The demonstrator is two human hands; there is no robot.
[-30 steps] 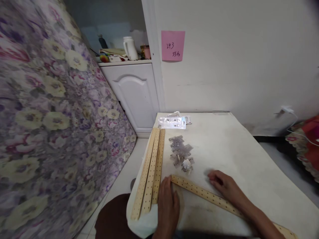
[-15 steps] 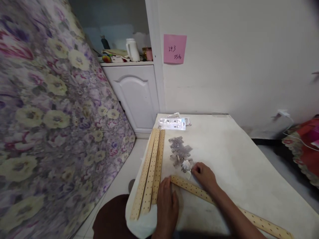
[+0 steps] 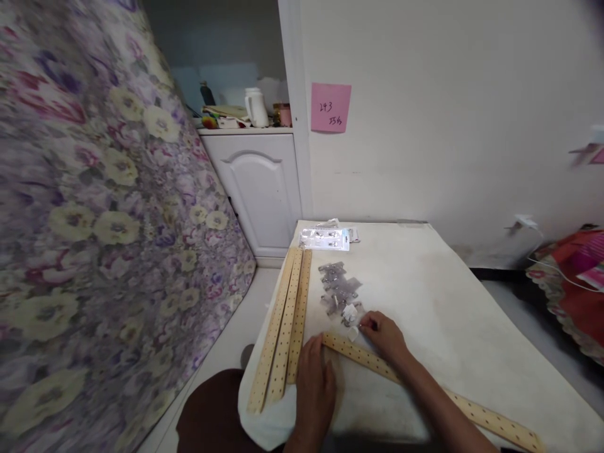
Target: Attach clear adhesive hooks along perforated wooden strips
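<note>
My left hand (image 3: 315, 374) lies with fingers stretched out, its fingertips at the near-left end of a perforated wooden strip (image 3: 358, 355). That strip runs slantwise to the lower right, passing under my right forearm. My right hand (image 3: 384, 335) is closed in a pinch just above the strip; what its fingertips hold is too small to make out. Close to those fingertips sit a small crumpled white piece (image 3: 350, 312) and a flat whitish scrap (image 3: 353, 333). Beyond them spreads a pile of small clear plastic bags with metal hardware (image 3: 337, 283).
Several more perforated wooden strips (image 3: 286, 333) lie side by side along the table's left edge. Clear blister packaging (image 3: 324, 238) rests at the far left of the white table (image 3: 425, 283). A floral curtain (image 3: 113, 251) hangs on the left, beside a white cabinet (image 3: 257, 189).
My right hand has shifted very slightly left, and the whitish scrap beside it now lies nearer the strip. My left hand stays in place. The camera view has tilted a little upward.
</note>
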